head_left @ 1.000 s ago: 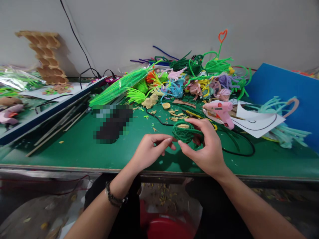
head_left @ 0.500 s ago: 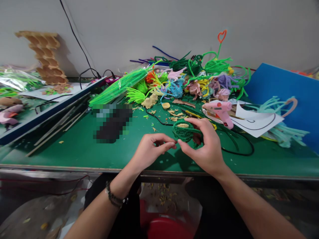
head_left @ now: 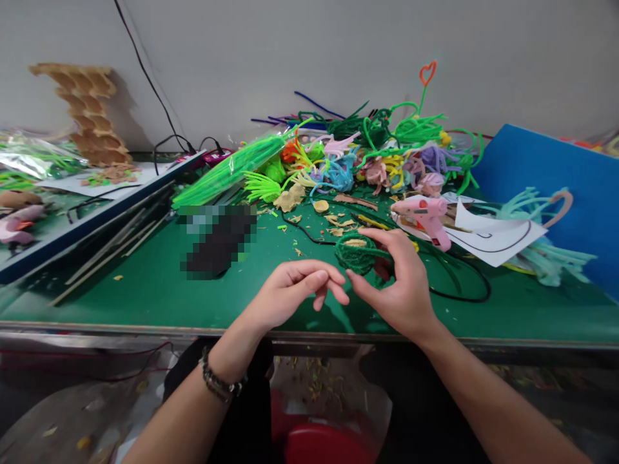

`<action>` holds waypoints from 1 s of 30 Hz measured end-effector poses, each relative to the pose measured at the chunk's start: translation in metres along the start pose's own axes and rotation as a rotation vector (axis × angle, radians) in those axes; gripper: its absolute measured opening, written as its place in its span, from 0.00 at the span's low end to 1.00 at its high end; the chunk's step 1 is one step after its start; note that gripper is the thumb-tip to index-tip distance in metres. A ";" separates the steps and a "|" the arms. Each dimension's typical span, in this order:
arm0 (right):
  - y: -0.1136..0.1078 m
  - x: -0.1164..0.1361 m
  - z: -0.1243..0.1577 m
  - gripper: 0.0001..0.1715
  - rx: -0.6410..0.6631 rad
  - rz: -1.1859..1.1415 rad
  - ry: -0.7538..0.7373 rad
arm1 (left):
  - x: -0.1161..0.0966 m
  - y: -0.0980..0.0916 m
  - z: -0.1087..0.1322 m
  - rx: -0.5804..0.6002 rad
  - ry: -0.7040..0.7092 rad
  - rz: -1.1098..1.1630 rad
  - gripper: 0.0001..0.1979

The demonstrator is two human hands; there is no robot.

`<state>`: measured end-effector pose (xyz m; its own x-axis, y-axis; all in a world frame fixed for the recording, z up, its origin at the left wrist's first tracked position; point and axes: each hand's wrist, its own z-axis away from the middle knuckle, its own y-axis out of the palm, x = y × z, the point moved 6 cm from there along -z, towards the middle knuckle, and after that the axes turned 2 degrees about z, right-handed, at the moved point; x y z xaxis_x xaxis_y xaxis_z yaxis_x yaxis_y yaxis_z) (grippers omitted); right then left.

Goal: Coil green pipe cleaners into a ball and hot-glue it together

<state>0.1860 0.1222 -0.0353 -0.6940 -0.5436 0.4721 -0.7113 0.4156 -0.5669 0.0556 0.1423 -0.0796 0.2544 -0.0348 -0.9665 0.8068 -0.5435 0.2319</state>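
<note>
My right hand [head_left: 401, 287] grips a small round form wound in dark green pipe cleaner [head_left: 354, 259], its tan top facing up. The thumb sits at the near side and the fingers curl round the far and right side, partly hidden. To the left of it, my left hand [head_left: 294, 293] hovers over the table's near part, empty, with loosely bent fingers apart and their tips just short of the green form. Beyond my right hand a pink glue gun [head_left: 428, 218] lies on its side.
Heaped pipe cleaners [head_left: 338, 171] in many colours fill the back of the green table [head_left: 145, 290]. A bagged light green bundle [head_left: 236, 164] lies left of them. White paper [head_left: 500, 235] and a blue board [head_left: 546, 167] are at right. A black cable [head_left: 486, 293] loops behind my right hand.
My left hand's fingers have parted from a pinch near the green form and now hang loosely bent. The right hand and the green form stay nearly where they were.
</note>
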 end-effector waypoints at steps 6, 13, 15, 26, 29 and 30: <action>-0.001 0.001 0.000 0.21 -0.006 -0.003 -0.017 | -0.002 0.000 0.003 0.010 0.014 -0.004 0.12; 0.000 0.000 0.000 0.21 0.003 -0.010 -0.004 | 0.000 0.000 0.005 0.061 0.067 0.088 0.12; 0.000 0.000 0.000 0.21 0.000 -0.012 -0.005 | -0.001 -0.002 0.004 0.054 0.113 0.117 0.13; -0.001 0.000 0.000 0.22 0.002 0.000 -0.015 | -0.009 0.005 0.005 0.234 0.349 0.131 0.30; -0.001 0.000 0.000 0.22 -0.005 0.000 -0.026 | -0.010 0.006 0.005 0.239 0.365 0.138 0.30; -0.001 0.001 0.000 0.22 -0.006 0.001 -0.030 | -0.010 0.006 0.005 0.225 0.347 0.151 0.30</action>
<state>0.1860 0.1218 -0.0344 -0.6914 -0.5645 0.4509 -0.7111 0.4210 -0.5632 0.0555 0.1349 -0.0686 0.5558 0.1346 -0.8204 0.6201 -0.7244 0.3012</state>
